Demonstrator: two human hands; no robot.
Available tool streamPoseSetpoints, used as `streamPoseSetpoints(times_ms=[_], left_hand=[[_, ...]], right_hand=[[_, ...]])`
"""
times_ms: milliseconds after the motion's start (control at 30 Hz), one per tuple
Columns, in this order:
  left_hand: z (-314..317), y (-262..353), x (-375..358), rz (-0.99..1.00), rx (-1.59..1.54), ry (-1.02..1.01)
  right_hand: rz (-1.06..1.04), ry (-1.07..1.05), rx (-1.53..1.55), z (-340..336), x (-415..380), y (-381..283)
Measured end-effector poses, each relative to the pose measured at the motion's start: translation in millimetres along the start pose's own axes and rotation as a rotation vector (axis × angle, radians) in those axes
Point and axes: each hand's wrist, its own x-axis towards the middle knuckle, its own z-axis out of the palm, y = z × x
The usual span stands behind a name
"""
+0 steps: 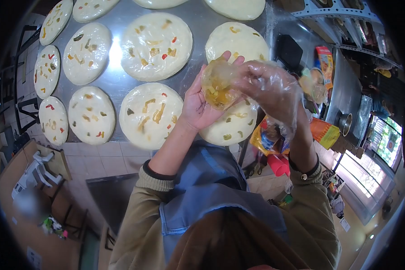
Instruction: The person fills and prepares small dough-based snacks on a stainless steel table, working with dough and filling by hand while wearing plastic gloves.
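Note:
My left hand (197,105) cups a small transparent container (220,90) with yellow candied fruit pieces in it, tilted over the table. Its fingers wrap round the far side. My right hand (272,87), in a loose transparent plastic glove, is at the container's mouth with bent, closed fingers; what they hold, if anything, is hidden. Beneath both hands lie two pale dough rounds, one farther off (225,38) and one nearer (227,126), dotted with fruit pieces. To the left, another dough round (150,114) carries yellow, red and green strips.
Several more glossy dough rounds (157,47) stand in rows on the metal table (114,67). Colourful packets (324,132) and a pink cup (279,165) are at the right, near my right forearm. A metal rack (337,13) rises at the upper right.

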Motion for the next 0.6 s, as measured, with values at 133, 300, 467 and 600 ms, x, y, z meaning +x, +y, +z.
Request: streamPoseSetpoints(times_ms=[133,300,467,600], left_hand=[[6,-3,1,0.012,0.054,0.059],[4,-1,1,-0.014,0.063,0.034],[5,-2,0,-0.01,0.07,0.053],[5,-3,0,-0.004,0.034,0.04]], right_hand=[[-0.014,0.005,0.087,-6,0,4],[0.012,0.002,0.103,-5,-1,-1],[0.166,0.002,0.076,-5,1,-12],[0.183,0.015,0.165,-7,-1,-13]])
